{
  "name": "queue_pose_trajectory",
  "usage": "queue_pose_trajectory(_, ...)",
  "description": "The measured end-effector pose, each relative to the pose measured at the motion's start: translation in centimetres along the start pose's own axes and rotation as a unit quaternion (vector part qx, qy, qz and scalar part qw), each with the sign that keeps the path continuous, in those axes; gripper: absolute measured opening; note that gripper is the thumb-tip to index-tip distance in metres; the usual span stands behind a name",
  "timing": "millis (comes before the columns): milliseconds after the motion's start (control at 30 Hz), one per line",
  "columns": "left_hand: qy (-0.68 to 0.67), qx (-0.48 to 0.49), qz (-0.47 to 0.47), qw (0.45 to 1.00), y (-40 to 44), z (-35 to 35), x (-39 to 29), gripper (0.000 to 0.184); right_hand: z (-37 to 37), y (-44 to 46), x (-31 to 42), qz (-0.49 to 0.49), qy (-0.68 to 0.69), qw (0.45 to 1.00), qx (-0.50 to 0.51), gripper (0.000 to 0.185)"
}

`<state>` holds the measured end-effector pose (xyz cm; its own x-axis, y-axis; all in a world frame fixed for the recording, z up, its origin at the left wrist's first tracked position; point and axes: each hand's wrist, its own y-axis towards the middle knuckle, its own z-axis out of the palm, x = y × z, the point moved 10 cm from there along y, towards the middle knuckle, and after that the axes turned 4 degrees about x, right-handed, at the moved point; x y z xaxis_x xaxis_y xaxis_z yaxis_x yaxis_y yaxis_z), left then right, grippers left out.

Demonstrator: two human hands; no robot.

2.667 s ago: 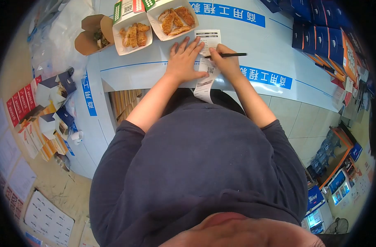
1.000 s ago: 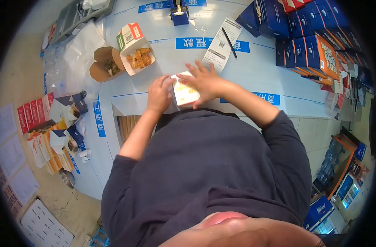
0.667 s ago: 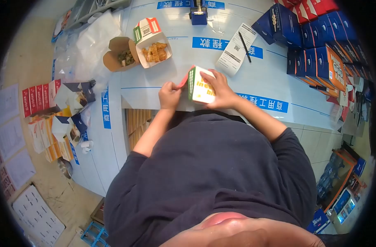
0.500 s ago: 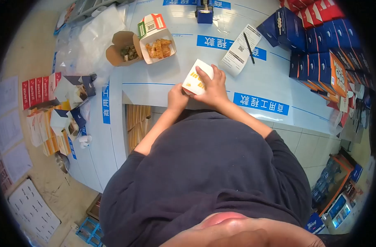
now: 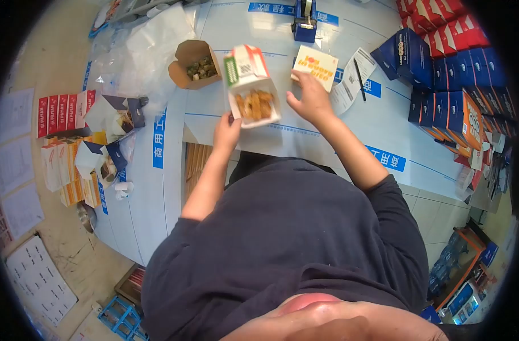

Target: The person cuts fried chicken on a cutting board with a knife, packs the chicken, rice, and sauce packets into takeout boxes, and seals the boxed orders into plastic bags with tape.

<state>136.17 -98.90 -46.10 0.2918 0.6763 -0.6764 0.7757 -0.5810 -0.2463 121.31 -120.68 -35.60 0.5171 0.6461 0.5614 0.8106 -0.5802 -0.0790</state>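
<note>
My left hand (image 5: 227, 132) pinches the near left corner of an open food box (image 5: 230, 102) with fried pieces (image 5: 256, 106) inside and its printed lid raised. My right hand (image 5: 312, 98) has its fingers apart, fingertips at the near edge of a closed white box (image 5: 316, 63) with orange and red lettering. Behind the food box on the left, an open brown carton (image 5: 183, 69) holds dark green food. A printed receipt (image 5: 350, 85) lies partly beneath or behind the closed box, with a black pen (image 5: 360, 79) across it.
A blue tape dispenser (image 5: 304, 27) stands at the back. Stacked blue and orange boxes (image 5: 441, 112) and red boxes (image 5: 452, 35) line the right. Clear plastic bags (image 5: 140, 57) lie at the left, near folded cartons (image 5: 103, 165). The table's front edge (image 5: 282, 149) runs before my body.
The closed white box has moved from between my hands to the back right, beside the receipt. My left hand has taken hold of the open food box, which is now nearer. The view has shifted.
</note>
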Motion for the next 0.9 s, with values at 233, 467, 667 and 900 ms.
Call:
queue_pose_trajectory(233,-0.037,0.107,-0.028,0.993,0.5,-0.4,-7.6,0.050,7.4,1.2,0.9,0.121,0.088,0.974,0.168,0.048)
queue_pose_trajectory(467,0.039,0.071,0.403,0.912,-6.5,-3.3,-8.9,0.026,4.8,-5.4,1.6,-0.288,0.113,0.936,0.168,0.031)
queue_pose_trajectory(667,0.137,0.017,0.499,0.856,-8.3,-1.3,-10.0,0.036,4.6,-7.1,6.4,-0.232,-0.070,0.935,0.259,0.077)
queue_pose_trajectory(900,0.054,0.102,0.266,0.957,-9.8,1.1,-4.7,0.090,7.3,-8.9,8.3,-0.205,-0.185,0.923,0.270,0.107)
